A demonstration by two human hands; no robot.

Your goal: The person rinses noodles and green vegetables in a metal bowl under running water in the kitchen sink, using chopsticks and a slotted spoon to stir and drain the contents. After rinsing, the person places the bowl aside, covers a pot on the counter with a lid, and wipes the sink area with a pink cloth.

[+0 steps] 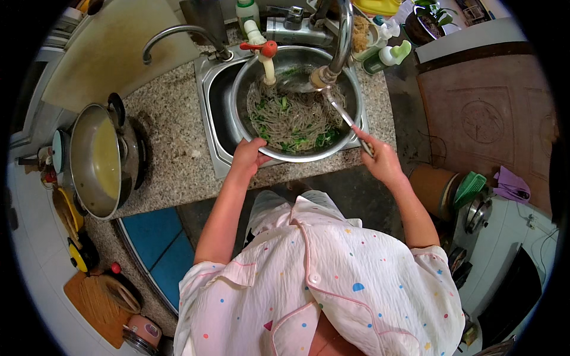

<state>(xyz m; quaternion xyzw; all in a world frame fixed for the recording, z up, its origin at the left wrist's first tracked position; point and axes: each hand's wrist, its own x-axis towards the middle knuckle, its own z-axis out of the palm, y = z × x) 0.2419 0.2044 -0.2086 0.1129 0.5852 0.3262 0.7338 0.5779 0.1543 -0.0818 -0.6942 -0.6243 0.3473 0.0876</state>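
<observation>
A wide stainless steel basin [307, 156] rests tilted over the sink [218, 120]. Inside it lie greyish-brown noodles [294, 118] mixed with chopped green leaves [327, 138]. My left hand [250, 156] grips the basin's near left rim, thumb on top and fingers beneath. In my right hand [380, 158] is the handle of a metal ladle or spoon [340, 111]. The handle slants up and left over the basin, and its far end sits among the noodles, partly hidden by the curved faucet [343, 40].
A red-handled plastic tap [268, 62] and another curved faucet [187, 29] overhang the sink area. At the left of the granite counter [173, 129] stands a two-handled pot [100, 164] with yellowish liquid. Pump bottles [387, 58] line the right corner. A wooden cutting board [89, 302] lies lower left.
</observation>
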